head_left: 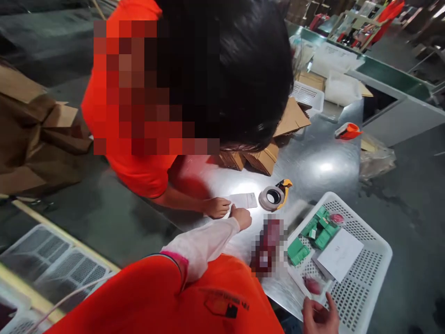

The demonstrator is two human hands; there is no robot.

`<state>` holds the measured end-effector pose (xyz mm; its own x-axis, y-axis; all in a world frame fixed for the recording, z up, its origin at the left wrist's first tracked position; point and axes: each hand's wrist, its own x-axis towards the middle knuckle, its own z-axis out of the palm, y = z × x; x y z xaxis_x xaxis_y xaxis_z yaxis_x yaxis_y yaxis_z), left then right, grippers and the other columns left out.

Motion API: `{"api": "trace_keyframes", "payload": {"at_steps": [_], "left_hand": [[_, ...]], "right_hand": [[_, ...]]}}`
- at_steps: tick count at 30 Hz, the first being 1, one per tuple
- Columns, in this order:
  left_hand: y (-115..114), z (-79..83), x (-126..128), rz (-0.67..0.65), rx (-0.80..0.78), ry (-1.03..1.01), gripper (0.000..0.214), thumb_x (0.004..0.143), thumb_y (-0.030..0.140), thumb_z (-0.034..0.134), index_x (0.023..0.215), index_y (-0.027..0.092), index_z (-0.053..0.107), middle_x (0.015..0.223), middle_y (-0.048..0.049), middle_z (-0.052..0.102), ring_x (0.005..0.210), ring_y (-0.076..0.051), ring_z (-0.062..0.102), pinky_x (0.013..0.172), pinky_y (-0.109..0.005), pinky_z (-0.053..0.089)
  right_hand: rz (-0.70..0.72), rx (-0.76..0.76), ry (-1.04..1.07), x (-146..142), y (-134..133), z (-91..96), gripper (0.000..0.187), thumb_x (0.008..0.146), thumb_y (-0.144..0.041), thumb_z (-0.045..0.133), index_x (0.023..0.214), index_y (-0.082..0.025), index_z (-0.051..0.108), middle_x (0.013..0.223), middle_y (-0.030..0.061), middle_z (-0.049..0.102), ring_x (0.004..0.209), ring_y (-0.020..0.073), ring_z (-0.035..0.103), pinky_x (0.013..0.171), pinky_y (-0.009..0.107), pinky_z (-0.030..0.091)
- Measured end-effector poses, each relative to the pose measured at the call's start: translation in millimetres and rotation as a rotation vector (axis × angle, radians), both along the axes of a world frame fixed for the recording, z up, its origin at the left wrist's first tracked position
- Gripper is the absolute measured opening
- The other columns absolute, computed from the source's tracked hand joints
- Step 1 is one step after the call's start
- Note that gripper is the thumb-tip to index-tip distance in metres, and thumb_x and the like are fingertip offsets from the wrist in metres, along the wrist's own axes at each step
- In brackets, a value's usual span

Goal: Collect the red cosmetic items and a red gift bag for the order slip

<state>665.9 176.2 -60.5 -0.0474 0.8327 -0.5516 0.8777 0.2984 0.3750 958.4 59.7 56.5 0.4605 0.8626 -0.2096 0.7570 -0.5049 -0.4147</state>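
Observation:
My left hand (242,219), at the end of a white sleeve, rests on the metal table with its fingers curled. It is at the lower edge of a pale printed card (247,200); whether anything is inside the fingers is hidden. A co-worker's hand (218,207) lies closed at the card's left end. My right hand (320,315) is at the near edge of a white perforated basket (377,250), thumb and fingers apart, holding nothing visible. Just above it lies a clear bag with a dark red item (312,285). Green packets (320,227) and a white paper (340,254) lie in the basket.
A tape dispenser (273,198) stands right of the card. Folded cardboard (262,157) is stacked behind, partly covered by the co-worker's head. An orange-and-white tool (348,131) lies near the far edge. White trays (342,88) stand at the back. A carton (31,134) is at left.

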Motion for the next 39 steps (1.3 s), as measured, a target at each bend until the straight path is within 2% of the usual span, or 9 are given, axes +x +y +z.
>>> {"api": "trace_keyframes", "payload": {"at_steps": [8, 13, 18, 21, 25, 29, 32, 35, 39], "left_hand": [[0, -1.9, -1, -0.005, 0.015, -0.012, 0.034, 0.091, 0.023, 0.047, 0.1, 0.006, 0.075, 0.11, -0.0248, 0.072, 0.105, -0.034, 0.068, 0.111, -0.064, 0.027], [0, -4.3, -1, -0.002, 0.016, -0.016, 0.032, 0.091, 0.023, 0.048, 0.1, 0.007, 0.075, 0.109, -0.0234, 0.073, 0.106, -0.034, 0.067, 0.111, -0.062, 0.028], [-8, 6.8, -1, -0.018, 0.061, -0.018, 0.033, 0.091, 0.022, 0.048, 0.102, 0.005, 0.075, 0.107, -0.0234, 0.073, 0.104, -0.034, 0.068, 0.112, -0.058, 0.029], [-27, 15.0, -6, -0.074, 0.114, -0.037, 0.034, 0.091, 0.021, 0.048, 0.105, 0.006, 0.075, 0.108, -0.0223, 0.072, 0.103, -0.032, 0.067, 0.105, -0.049, 0.039], [-68, 17.9, -28, -0.106, 0.133, -0.03, 0.032, 0.09, 0.017, 0.045, 0.101, 0.012, 0.075, 0.108, -0.0163, 0.072, 0.105, -0.028, 0.065, 0.094, -0.038, 0.047], [-100, 6.4, -69, -0.023, 0.135, 0.081, 0.042, 0.092, 0.024, 0.05, 0.13, 0.012, 0.062, 0.132, -0.0187, 0.061, 0.124, -0.033, 0.055, 0.104, -0.042, 0.043], [-102, -6.9, -100, 0.115, 0.169, 0.161, 0.063, 0.088, 0.034, 0.061, 0.144, 0.009, 0.047, 0.148, -0.0227, 0.048, 0.14, -0.039, 0.039, 0.115, -0.046, 0.031], [-92, -14.4, -118, 0.234, 0.143, 0.147, 0.082, 0.075, 0.039, 0.077, 0.144, 0.008, 0.045, 0.151, -0.0246, 0.043, 0.144, -0.042, 0.032, 0.117, -0.047, 0.028], [-86, -11.7, -118, 0.217, 0.113, 0.156, 0.076, 0.073, 0.038, 0.079, 0.138, 0.01, 0.05, 0.148, -0.0234, 0.046, 0.14, -0.042, 0.037, 0.11, -0.047, 0.037]], "right_hand": [[-0.045, 0.014, 0.077, -15, -2, -8.4, 0.071, 0.075, -0.057, 0.056, 0.136, -0.024, 0.051, 0.078, 0.0007, 0.069, 0.076, 0.0256, 0.068, 0.074, 0.036, 0.049], [-0.039, 0.018, 0.135, -12, -2, -19.2, 0.081, 0.066, -0.063, 0.058, 0.134, -0.019, 0.054, 0.077, 0.0032, 0.07, 0.071, 0.0264, 0.067, 0.068, 0.036, 0.047], [-0.006, 0.045, 0.153, -4, -2, -28.9, 0.081, 0.067, -0.065, 0.058, 0.133, -0.019, 0.053, 0.078, 0.0043, 0.071, 0.069, 0.0254, 0.066, 0.069, 0.038, 0.049], [0.017, 0.041, 0.17, -6, -1, -28.9, 0.079, 0.066, -0.066, 0.057, 0.129, -0.017, 0.056, 0.077, 0.0045, 0.07, 0.068, 0.0255, 0.066, 0.071, 0.039, 0.051], [0.064, 0.015, 0.259, -20, 0, -27.0, 0.067, 0.066, -0.065, 0.059, 0.113, -0.017, 0.065, 0.074, 0.0059, 0.07, 0.068, 0.0252, 0.066, 0.066, 0.037, 0.052], [0.193, -0.012, 0.441, -43, -3, -32.2, 0.058, 0.067, -0.063, 0.061, 0.101, -0.016, 0.069, 0.076, 0.0078, 0.071, 0.069, 0.0244, 0.066, 0.066, 0.036, 0.054], [0.324, -0.068, 0.52, -63, -5, -38.9, 0.054, 0.072, -0.059, 0.059, 0.1, -0.015, 0.07, 0.075, 0.0073, 0.071, 0.067, 0.0226, 0.064, 0.067, 0.036, 0.052], [0.416, -0.147, 0.598, -84, -6, -45.1, 0.044, 0.073, -0.051, 0.061, 0.099, -0.016, 0.07, 0.072, 0.0048, 0.069, 0.063, 0.0196, 0.061, 0.064, 0.034, 0.049], [0.307, -0.346, 0.867, -115, -1, -60.1, 0.025, 0.064, -0.031, 0.072, 0.087, -0.02, 0.068, 0.059, -0.0046, 0.059, 0.056, 0.0125, 0.052, 0.059, 0.028, 0.043]]}}
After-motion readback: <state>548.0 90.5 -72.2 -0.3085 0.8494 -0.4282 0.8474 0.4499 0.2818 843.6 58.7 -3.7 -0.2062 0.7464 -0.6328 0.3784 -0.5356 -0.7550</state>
